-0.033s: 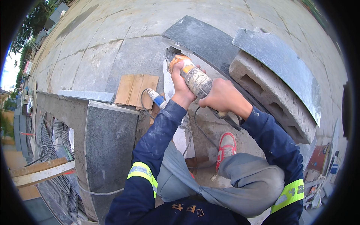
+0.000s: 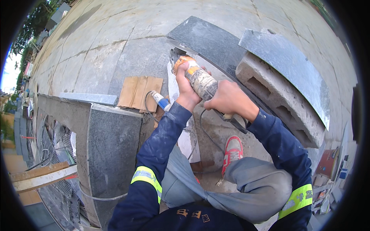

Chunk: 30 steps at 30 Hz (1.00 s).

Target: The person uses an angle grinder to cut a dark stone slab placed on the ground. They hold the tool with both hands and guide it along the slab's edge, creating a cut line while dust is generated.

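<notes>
An angle grinder (image 2: 203, 81), its body wrapped in orange and dusty whitish covering, is held in both hands. My left hand (image 2: 186, 89) wraps round the front of the body, near the head. Farther back, my right hand (image 2: 232, 99) grips the rear end, where a dark cord leaves. The disc (image 2: 185, 47) lies at the near left edge of a dark grey stone slab (image 2: 210, 40); whether it touches the stone I cannot tell. My fingers partly hide the tool.
Right of the grinder, a hollow concrete block (image 2: 279, 98) carries another grey slab (image 2: 287, 63). A blue-and-white corded tool (image 2: 161, 101) lies beside cardboard (image 2: 140, 91). At left stand a stone-faced ledge (image 2: 113, 158), wire mesh (image 2: 61, 154) and wooden planks (image 2: 44, 177). My shoe (image 2: 232, 152) is below.
</notes>
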Each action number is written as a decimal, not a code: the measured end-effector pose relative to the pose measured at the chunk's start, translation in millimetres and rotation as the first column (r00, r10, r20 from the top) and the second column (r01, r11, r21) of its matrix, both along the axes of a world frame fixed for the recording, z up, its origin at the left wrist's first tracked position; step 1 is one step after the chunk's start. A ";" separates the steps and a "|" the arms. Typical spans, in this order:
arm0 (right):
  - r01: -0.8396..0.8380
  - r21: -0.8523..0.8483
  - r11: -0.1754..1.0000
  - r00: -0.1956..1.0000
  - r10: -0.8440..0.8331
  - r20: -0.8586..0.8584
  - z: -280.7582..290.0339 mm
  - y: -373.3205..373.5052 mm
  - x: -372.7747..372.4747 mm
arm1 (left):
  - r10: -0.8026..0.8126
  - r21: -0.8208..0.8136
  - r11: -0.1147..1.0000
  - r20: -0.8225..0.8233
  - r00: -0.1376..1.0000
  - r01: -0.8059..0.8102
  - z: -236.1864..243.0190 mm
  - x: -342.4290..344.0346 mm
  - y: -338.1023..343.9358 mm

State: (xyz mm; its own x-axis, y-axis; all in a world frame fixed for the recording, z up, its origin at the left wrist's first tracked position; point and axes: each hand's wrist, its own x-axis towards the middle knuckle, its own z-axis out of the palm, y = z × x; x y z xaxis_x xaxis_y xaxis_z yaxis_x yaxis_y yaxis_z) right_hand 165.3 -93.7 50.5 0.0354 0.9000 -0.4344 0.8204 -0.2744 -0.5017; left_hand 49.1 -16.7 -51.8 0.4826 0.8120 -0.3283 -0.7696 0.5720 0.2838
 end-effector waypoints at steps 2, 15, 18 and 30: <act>-0.023 -0.042 0.999 1.000 0.023 -0.001 5.5 8.0 -3.1 | -0.008 0.005 1.000 0.002 1.000 0.008 -1.9 -1.3 8.6; -0.033 -0.024 0.999 0.999 0.033 0.001 1.6 11.7 -2.0 | 0.020 -0.011 1.000 0.014 1.000 -0.020 -2.9 0.5 10.7; -0.035 -0.014 0.999 0.999 0.035 0.001 3.7 4.9 -1.5 | 0.001 0.003 1.000 0.023 1.000 -0.001 1.2 -0.1 4.2; -0.023 -0.036 0.999 1.000 0.024 0.019 11.5 -16.7 2.9 | 0.002 -0.010 1.000 0.012 1.000 -0.002 10.8 4.5 -18.8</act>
